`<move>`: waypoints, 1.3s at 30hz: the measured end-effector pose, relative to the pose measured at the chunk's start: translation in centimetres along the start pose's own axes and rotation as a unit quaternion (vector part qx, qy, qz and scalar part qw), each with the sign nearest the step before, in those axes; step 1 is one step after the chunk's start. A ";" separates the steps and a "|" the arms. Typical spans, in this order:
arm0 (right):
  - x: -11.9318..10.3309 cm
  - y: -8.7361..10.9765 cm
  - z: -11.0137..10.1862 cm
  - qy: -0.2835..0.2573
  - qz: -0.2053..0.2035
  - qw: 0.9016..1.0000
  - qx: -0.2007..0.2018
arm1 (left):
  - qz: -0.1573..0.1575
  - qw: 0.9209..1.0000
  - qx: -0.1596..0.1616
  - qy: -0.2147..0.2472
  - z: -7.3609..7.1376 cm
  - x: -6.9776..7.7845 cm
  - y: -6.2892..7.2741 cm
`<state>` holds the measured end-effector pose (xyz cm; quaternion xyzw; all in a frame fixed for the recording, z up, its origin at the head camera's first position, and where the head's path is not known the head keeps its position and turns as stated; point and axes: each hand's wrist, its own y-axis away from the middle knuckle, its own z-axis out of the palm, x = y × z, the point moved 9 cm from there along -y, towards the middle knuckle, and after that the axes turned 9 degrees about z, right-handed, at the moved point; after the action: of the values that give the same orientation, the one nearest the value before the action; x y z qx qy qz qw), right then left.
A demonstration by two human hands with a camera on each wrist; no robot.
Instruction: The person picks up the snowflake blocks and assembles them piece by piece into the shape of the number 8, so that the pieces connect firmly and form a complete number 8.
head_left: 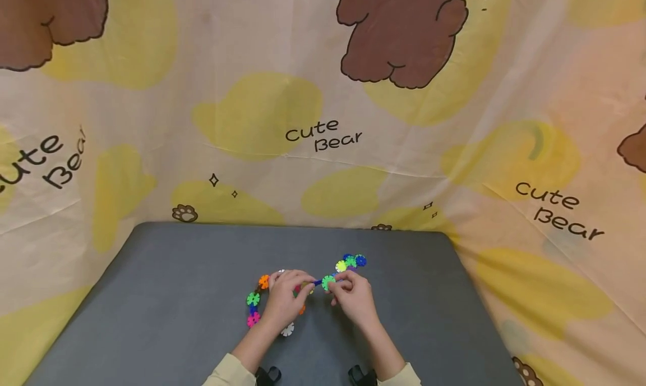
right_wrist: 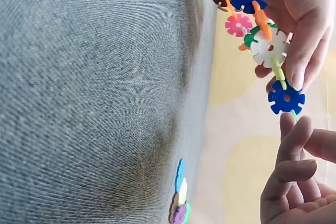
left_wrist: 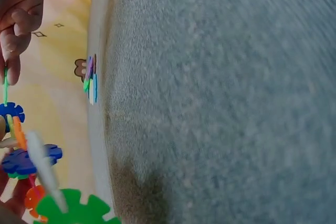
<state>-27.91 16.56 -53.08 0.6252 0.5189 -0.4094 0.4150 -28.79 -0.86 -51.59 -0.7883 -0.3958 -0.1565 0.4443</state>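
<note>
A chain of slotted plastic snowflake discs, with an orange disc (head_left: 264,281) and a pink disc (head_left: 253,319) in it, hangs from my left hand (head_left: 286,297). The thumb and fingers of that hand pinch the chain near its end, at a blue disc (right_wrist: 286,98) next to a white disc (right_wrist: 269,47). My right hand (head_left: 356,297) pinches a green disc (head_left: 328,283) between thumb and fingertips. In the right wrist view the green disc shows edge-on, its rim right at the blue disc's slots. The left hand hides part of the chain.
Several loose snowflake discs (head_left: 350,261), blue, green, yellow and purple, lie in a small group beyond the right hand. Both hands are over a grey table (head_left: 202,262). A printed bear curtain (head_left: 252,116) surrounds its back and sides.
</note>
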 end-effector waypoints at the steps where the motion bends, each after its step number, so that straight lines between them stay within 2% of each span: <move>1: 0.0 0.0 0.0 -0.003 0.002 1.000 0.003 | 0.006 1.000 0.005 0.001 -0.1 0.1 0.0; 9: -0.1 -0.2 -0.3 -0.027 0.005 0.999 0.030 | 0.040 0.999 0.032 -0.010 -0.5 0.9 -0.3; 13: -0.3 -0.2 -0.2 -0.034 -0.003 0.999 0.025 | 0.054 0.997 0.050 -0.007 -0.5 1.3 -0.4; 16: -0.2 -0.1 0.0 -0.058 0.010 0.998 0.021 | 0.063 0.996 0.062 -0.005 -0.5 1.4 -0.4; 20: 0.0 0.0 0.4 -0.102 0.031 0.994 0.015 | 0.066 0.995 0.070 -0.005 -0.3 1.3 -0.4; 24: 0.1 -0.3 0.8 -0.107 0.029 0.994 0.006 | 0.054 0.996 0.074 -0.013 -0.3 1.2 -0.5; 27: 0.7 -1.0 0.4 -0.066 0.023 0.998 0.009 | 0.035 0.997 0.068 -0.026 -0.4 0.8 -0.6; 30: 1.5 -2.0 -1.2 0.003 0.015 0.999 0.049 | 0.016 0.998 0.049 -0.025 -0.4 0.3 -0.6; 32: 2.0 -2.6 -2.6 0.062 0.012 0.994 0.089 | 0.004 0.999 0.029 -0.022 -0.3 0.0 -0.7; 34: 2.5 -3.1 -3.6 0.110 0.015 0.987 0.113 | -0.008 1.000 0.003 -0.014 -0.1 -0.3 -0.7; 39: 3.8 -4.0 -4.6 0.193 0.042 0.972 0.128 | -0.034 0.998 -0.054 -0.005 0.6 -0.9 -0.5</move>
<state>-31.03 22.57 -55.56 0.7621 0.5054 -0.3260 0.2400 -29.83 -0.61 -52.17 -0.7975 -0.4158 -0.1891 0.3941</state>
